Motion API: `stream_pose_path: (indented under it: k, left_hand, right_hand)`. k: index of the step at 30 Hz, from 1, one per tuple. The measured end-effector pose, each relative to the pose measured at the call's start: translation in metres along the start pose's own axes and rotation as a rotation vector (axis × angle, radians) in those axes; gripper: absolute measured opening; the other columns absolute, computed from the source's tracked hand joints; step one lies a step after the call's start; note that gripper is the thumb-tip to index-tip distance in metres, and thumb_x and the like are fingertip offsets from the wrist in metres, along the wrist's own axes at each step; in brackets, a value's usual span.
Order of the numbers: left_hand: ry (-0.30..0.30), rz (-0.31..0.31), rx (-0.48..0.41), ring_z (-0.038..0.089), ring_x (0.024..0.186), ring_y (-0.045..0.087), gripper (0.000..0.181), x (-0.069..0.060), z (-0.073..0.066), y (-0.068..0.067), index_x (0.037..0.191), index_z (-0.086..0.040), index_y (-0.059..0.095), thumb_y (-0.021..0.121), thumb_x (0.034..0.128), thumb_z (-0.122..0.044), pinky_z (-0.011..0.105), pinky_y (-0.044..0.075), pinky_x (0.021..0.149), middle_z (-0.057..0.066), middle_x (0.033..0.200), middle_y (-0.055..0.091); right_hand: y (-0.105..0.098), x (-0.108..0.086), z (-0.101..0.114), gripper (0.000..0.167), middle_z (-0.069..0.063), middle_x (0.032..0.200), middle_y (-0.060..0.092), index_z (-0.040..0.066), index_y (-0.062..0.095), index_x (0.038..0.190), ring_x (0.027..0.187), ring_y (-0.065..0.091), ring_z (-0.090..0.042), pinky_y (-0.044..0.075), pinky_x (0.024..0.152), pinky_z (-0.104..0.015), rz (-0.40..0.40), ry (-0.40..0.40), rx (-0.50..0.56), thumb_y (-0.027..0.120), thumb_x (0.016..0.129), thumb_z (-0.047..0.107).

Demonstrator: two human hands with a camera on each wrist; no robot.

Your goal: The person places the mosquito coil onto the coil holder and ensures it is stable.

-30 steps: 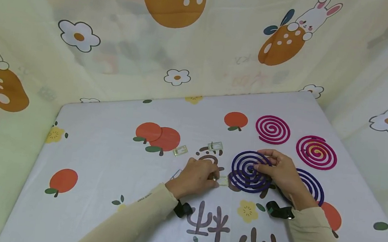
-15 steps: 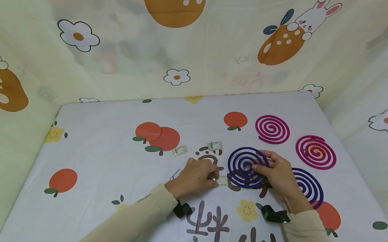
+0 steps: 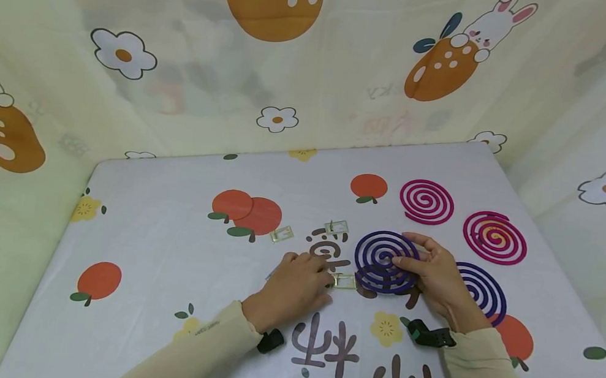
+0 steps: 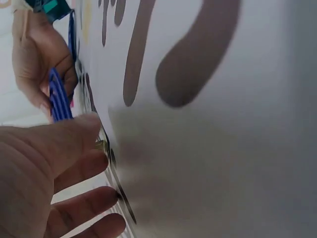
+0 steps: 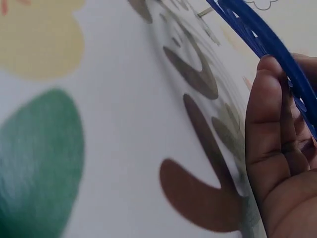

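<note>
In the head view my right hand [image 3: 440, 280] pinches a dark blue mosquito coil [image 3: 381, 237] between thumb and fingers, raised over the table and tilted. The right wrist view shows this coil [image 5: 267, 37] edge-on between thumb and fingers. My left hand [image 3: 289, 289] is just left of a small pale-gold metal coil stand [image 3: 345, 281], its fingers loosely bent. In the left wrist view the left hand's thumb and fingers [image 4: 81, 168] are apart, with a bit of gold metal near the tips; whether they touch it I cannot tell.
Two pink mosquito coils [image 3: 426, 202] lie flat at the back right. A second blue coil [image 3: 486, 288] lies partly behind my right hand. Two more metal stands [image 3: 337, 228] rest beyond my left hand, and another thin piece [image 3: 270, 273] peeks out beside it.
My left hand has drawn back slightly to the left from the metal stand, leaving more of it visible. The right hand has shifted the blue coil a little left and up.
</note>
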State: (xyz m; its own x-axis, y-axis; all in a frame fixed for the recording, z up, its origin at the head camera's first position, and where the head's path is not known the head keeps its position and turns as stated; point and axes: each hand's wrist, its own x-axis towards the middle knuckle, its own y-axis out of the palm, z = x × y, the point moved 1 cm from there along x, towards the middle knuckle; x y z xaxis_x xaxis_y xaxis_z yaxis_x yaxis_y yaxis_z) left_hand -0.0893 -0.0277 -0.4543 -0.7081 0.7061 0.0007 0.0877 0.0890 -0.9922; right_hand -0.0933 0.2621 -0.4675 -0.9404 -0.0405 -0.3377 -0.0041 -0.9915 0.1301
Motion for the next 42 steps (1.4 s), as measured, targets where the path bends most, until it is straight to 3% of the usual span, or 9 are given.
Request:
stream_pose_path:
  k: [5, 10, 14, 27, 36, 42]
  left_hand:
    - [0.026, 0.054, 0.025, 0.024, 0.133, 0.056, 0.042, -0.008, -0.004, 0.001, 0.134, -0.026, 0.071, 0.068, 0.0990, -0.050, 0.051, 0.041, 0.113, 0.001, 0.142, 0.062]
    - [0.020, 0.108, 0.012, 0.027, 0.144, 0.047, 0.050, -0.012, -0.007, 0.000, 0.142, -0.026, 0.064, 0.063, 0.1000, -0.054, 0.060, 0.029, 0.121, 0.005, 0.156, 0.052]
    - [0.022, 0.107, 0.036, 0.028, 0.146, 0.044, 0.055, -0.014, -0.009, 0.001, 0.146, -0.026, 0.060, 0.061, 0.1003, -0.056, 0.060, 0.029, 0.122, 0.006, 0.159, 0.049]
    - [0.023, 0.095, 0.086, 0.034, 0.151, 0.038, 0.066, -0.018, -0.010, 0.004, 0.154, -0.026, 0.052, 0.058, 0.0989, -0.063, 0.064, 0.027, 0.121, 0.012, 0.166, 0.038]
    - [0.008, 0.137, 0.075, 0.036, 0.154, 0.032, 0.070, -0.019, -0.012, 0.007, 0.157, -0.029, 0.046, 0.053, 0.0990, -0.068, 0.066, 0.024, 0.121, 0.013, 0.169, 0.032]
    - [0.001, 0.138, 0.082, 0.038, 0.155, 0.030, 0.077, -0.021, -0.012, 0.009, 0.162, -0.030, 0.038, 0.050, 0.0982, -0.071, 0.067, 0.023, 0.121, 0.014, 0.170, 0.029]
  right_hand:
    - [0.001, 0.000, 0.001, 0.052, 0.006, 0.108, 0.076, 0.011, 0.049, 0.139, 0.098, 0.072, -0.007, 0.059, 0.084, -0.022, 0.026, 0.010, 0.086, 0.075, 0.094, -0.001]
    - [0.005, 0.000, 0.001, 0.046, 0.005, 0.106, 0.077, 0.012, 0.053, 0.135, 0.092, 0.073, -0.007, 0.059, 0.084, -0.022, 0.039, 0.024, 0.105, 0.073, 0.095, -0.001]
    - [0.010, 0.000, 0.000, 0.044, 0.003, 0.105, 0.077, 0.012, 0.055, 0.134, 0.090, 0.073, -0.007, 0.059, 0.082, -0.023, 0.053, 0.035, 0.086, 0.073, 0.095, 0.000]
    - [0.023, 0.001, -0.004, 0.054, 0.000, 0.116, 0.075, 0.003, 0.050, 0.144, 0.105, 0.073, -0.013, 0.060, 0.089, -0.031, 0.098, 0.054, 0.009, 0.074, 0.096, 0.004]
    - [0.030, 0.002, -0.006, 0.053, -0.002, 0.111, 0.076, 0.002, 0.051, 0.143, 0.094, 0.074, -0.012, 0.061, 0.081, -0.027, 0.113, 0.069, 0.009, 0.073, 0.095, 0.002]
    - [0.033, 0.005, -0.009, 0.057, -0.003, 0.112, 0.076, -0.002, 0.046, 0.148, 0.096, 0.073, -0.012, 0.061, 0.082, -0.027, 0.142, 0.049, -0.001, 0.072, 0.096, 0.001]
